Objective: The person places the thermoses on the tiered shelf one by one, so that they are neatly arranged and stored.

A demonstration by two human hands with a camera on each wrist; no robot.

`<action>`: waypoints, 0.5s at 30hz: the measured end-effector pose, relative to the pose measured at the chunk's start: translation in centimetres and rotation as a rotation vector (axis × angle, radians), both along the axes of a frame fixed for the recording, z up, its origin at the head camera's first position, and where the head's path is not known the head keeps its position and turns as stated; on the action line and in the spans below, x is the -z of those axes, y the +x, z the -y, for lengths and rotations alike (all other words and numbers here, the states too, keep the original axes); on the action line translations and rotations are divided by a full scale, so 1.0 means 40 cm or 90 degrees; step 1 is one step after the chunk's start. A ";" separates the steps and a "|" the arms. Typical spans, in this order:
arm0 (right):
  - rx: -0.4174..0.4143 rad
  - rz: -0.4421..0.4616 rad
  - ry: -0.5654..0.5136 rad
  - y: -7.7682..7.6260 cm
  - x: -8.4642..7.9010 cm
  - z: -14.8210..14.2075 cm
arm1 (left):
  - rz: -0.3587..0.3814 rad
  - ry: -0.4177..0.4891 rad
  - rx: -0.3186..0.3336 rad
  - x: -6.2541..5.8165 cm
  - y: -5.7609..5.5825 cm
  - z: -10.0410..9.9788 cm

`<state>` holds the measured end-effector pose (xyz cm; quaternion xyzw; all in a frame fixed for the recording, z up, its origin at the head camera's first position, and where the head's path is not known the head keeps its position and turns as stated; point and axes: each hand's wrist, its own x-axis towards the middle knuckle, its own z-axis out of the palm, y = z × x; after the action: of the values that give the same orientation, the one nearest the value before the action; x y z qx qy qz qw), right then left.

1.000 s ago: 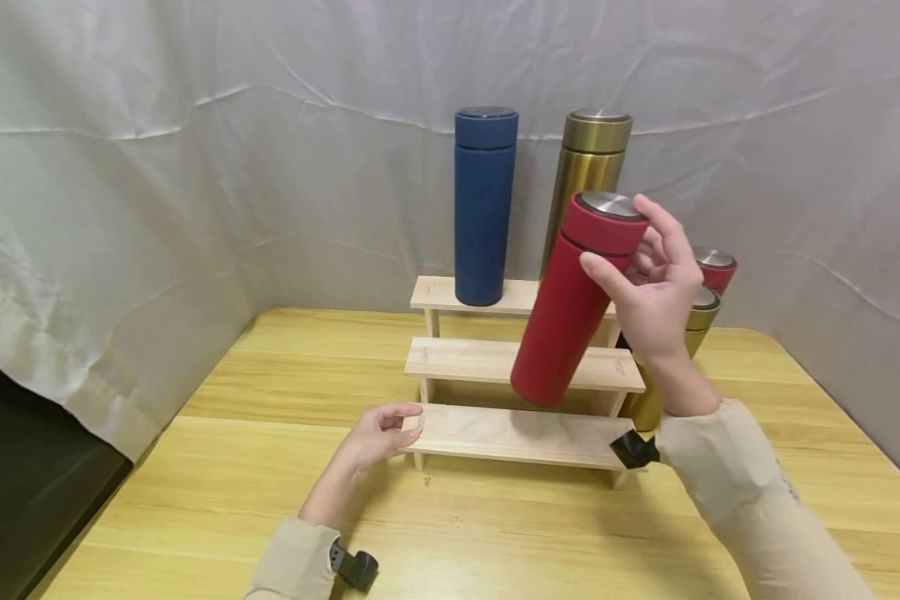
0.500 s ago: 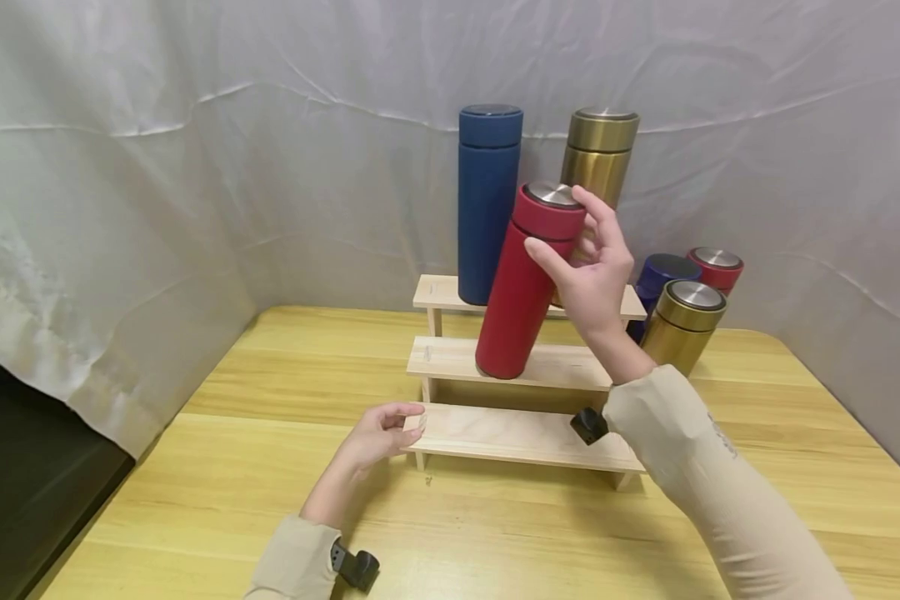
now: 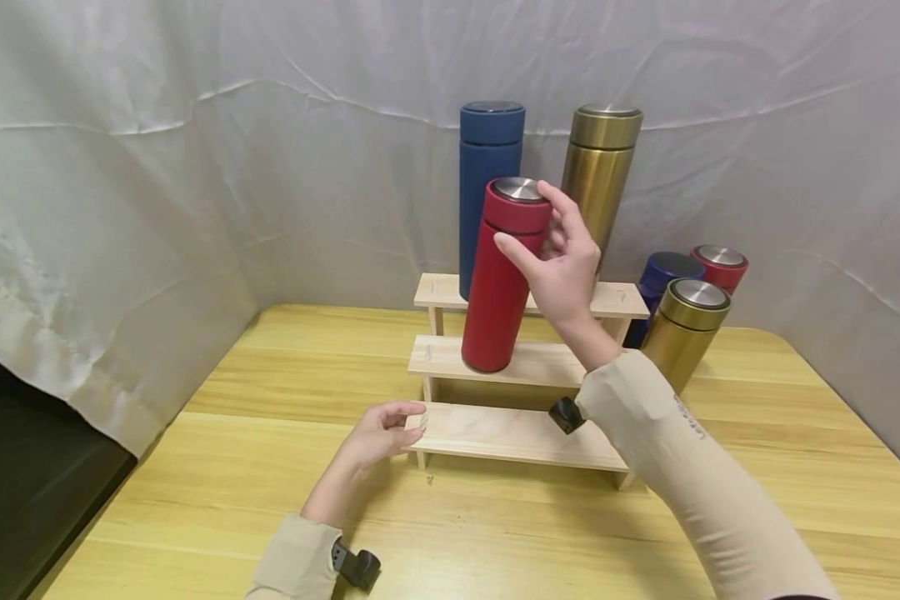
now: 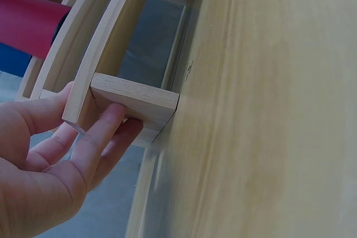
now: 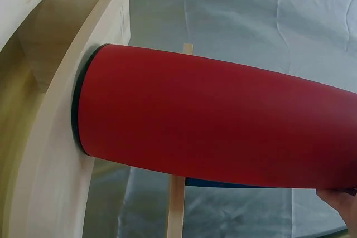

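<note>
My right hand [image 3: 566, 267] grips a red thermos bottle [image 3: 498, 308] near its silver-topped lid, thumb in front. The bottle is almost upright, and its base meets the middle step of a three-tier wooden stand [image 3: 510, 429]. Up close in the right wrist view, the dark base rim of the red thermos [image 5: 212, 118] lies against the step. My left hand [image 3: 378, 433] pinches the left end of the lowest step. From the left wrist, its thumb is over the board [image 4: 83, 90] and fingers are beneath. Behind, a tall blue thermos [image 3: 489, 150] stands on the top step, partly hidden.
A tall gold thermos [image 3: 602, 175] also stands on the top step, right of the blue one. On the table [image 3: 450, 542], right of the stand, are a shorter gold thermos [image 3: 686, 333], a dark blue one [image 3: 660, 275] and another red one [image 3: 722, 262]. Grey cloth [image 3: 330, 183] hangs behind.
My right hand has carried the red thermos leftward and down to the middle step, straightening its tilt. The bottles at the right have come into fuller view. My left hand stays put.
</note>
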<state>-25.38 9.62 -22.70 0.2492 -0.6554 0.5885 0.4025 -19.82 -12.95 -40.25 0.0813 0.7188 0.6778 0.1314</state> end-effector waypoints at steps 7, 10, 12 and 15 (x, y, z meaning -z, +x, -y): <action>-0.025 -0.019 0.035 -0.004 0.000 0.014 | -0.001 -0.004 -0.005 0.001 0.000 -0.002; -0.038 -0.021 0.064 -0.006 -0.001 0.021 | -0.002 -0.006 -0.005 0.001 0.001 -0.002; -0.045 -0.009 0.076 -0.003 -0.004 0.025 | -0.004 -0.008 -0.003 0.001 0.000 -0.002; -0.052 0.016 0.082 0.017 -0.018 0.033 | -0.004 -0.010 -0.003 0.001 0.000 -0.002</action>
<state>-24.70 8.30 -21.97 0.2937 -0.6862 0.5643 0.3528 -19.82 -12.89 -40.28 0.0811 0.7245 0.6724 0.1281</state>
